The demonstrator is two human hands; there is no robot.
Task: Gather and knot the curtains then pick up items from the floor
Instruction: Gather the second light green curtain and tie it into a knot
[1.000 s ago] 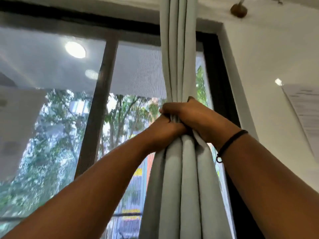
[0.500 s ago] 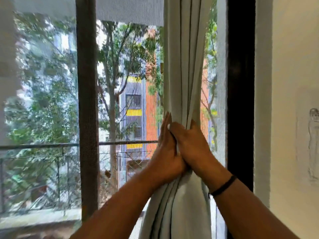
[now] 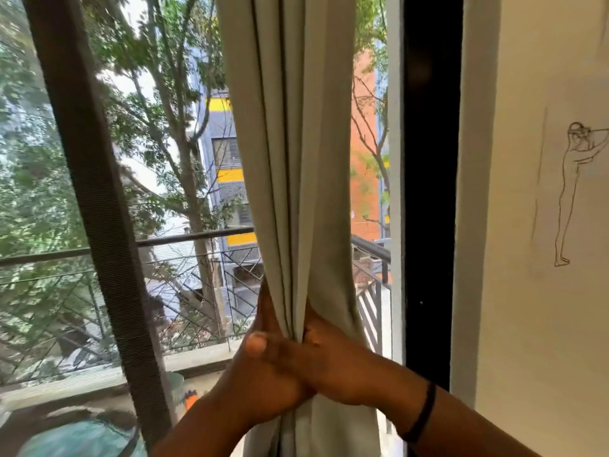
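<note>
A pale grey-green curtain (image 3: 296,159) hangs in folds down the middle of the window. Both hands squeeze it into a narrow bunch low in the view. My left hand (image 3: 263,374) wraps the bunch from the left, thumb up across the front. My right hand (image 3: 336,361) grips it from the right, its fingers tucked behind the cloth; a black band sits on that wrist. Below the hands the gathered curtain drops out of view. No floor items show.
A dark window post (image 3: 95,209) stands to the left, a black frame (image 3: 428,192) to the right. The white wall (image 3: 527,291) at right carries a line drawing (image 3: 573,192). Outside are a balcony railing (image 3: 184,239), trees and buildings.
Both hands have slid down the curtain, keeping it bunched, and my view has tilted down with them. The left fingers, straight half a second ago, now wrap the cloth.
</note>
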